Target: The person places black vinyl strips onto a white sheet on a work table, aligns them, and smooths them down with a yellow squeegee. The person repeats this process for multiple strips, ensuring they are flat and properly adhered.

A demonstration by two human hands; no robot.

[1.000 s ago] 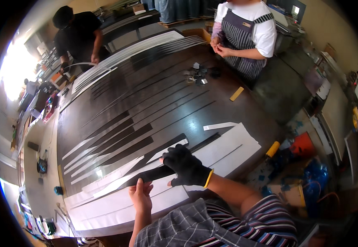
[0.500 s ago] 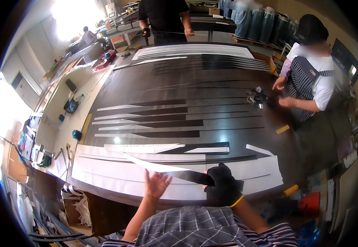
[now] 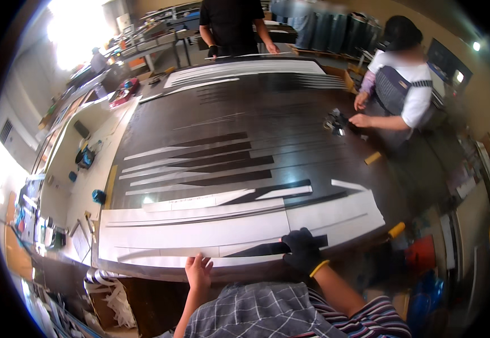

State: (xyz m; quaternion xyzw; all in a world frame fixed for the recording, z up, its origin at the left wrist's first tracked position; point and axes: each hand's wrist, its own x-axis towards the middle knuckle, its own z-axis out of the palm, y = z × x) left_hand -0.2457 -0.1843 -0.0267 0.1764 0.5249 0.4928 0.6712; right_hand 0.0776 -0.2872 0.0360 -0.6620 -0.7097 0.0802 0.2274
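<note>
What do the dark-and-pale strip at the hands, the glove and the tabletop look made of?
Strip: thin sheet stock, paper or plastic; low thickness shows, but the look doesn't settle which.
Glove: probably knit fabric, possibly coated; matte black, close-fitting, yellow cuff edge.
Tabletop: smooth, semi-gloss dark surface, judging by the soft light reflections; laminate or coated board, unclear.

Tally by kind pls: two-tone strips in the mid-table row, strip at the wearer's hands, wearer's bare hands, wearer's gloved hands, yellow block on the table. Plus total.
Two-tone strips, mid-table: 4
Strip at the hands: 1
Bare left hand: 1
Gloved right hand: 1
Yellow block: 1
Total: 8
</note>
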